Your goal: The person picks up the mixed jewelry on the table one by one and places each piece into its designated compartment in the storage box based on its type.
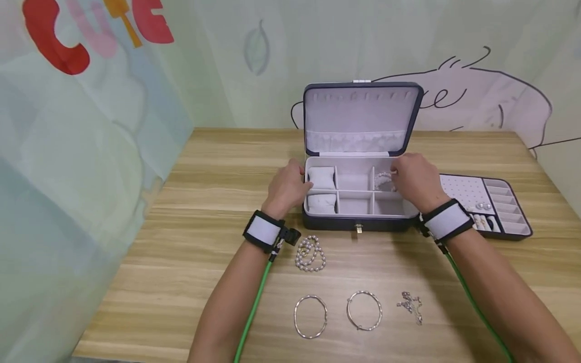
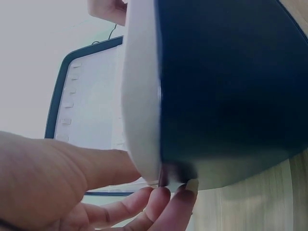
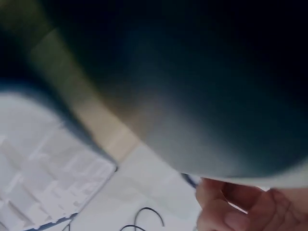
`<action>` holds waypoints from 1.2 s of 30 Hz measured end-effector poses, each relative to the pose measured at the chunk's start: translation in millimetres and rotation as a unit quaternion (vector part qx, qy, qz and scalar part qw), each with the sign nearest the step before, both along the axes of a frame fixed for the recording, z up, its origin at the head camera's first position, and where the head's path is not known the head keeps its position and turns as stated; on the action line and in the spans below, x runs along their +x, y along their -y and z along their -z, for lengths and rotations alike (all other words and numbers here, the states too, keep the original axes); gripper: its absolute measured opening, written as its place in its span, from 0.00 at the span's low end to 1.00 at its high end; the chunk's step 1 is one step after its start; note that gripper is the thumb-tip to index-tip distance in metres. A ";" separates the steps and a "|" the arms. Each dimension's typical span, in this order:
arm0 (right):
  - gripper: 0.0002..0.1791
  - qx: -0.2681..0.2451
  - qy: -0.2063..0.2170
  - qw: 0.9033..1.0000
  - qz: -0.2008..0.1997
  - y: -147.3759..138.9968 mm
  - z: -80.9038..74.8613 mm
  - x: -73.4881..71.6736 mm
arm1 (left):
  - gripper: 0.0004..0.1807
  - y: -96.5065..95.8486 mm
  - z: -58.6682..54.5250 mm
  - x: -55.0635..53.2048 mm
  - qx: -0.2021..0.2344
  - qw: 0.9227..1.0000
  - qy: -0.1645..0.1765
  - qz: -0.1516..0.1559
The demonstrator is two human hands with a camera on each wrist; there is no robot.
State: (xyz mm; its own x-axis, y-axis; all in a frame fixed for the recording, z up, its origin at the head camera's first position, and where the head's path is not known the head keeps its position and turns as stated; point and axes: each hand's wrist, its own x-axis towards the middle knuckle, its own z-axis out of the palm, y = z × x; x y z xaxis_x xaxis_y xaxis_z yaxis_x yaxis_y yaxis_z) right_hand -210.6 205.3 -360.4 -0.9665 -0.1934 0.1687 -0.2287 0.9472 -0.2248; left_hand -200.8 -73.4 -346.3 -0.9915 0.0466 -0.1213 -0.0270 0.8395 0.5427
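An open dark-blue jewelry box stands on the table, its light-lined lid raised. My left hand grips the box's left wall, thumb over the rim and fingers outside. The left wrist view shows this grip against the dark side. Over the back right compartment, my right hand pinches a pearl bracelet, partly hidden by the fingers. In the right wrist view its curled fingers show beyond the rim. Two white cushions fill the left compartments.
Right of the box lies a tray with rings and pearl earrings. In front are a pearl necklace, two metal bangles and a silver chain. A wall borders the wooden table.
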 end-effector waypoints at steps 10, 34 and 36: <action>0.03 -0.037 -0.052 0.987 -0.146 27.4 -5.7 37.9 | 0.19 5.7 1.2 -2.0 0.016 1.000 -0.002 0.019; 0.12 0.031 0.015 0.919 -0.392 107.9 38.7 98.4 | 0.19 7.4 -2.3 -3.7 0.021 0.999 0.005 0.031; 0.12 0.038 0.012 0.921 -0.387 109.2 39.7 97.6 | 0.19 7.2 -2.6 -3.9 0.019 0.999 0.005 0.032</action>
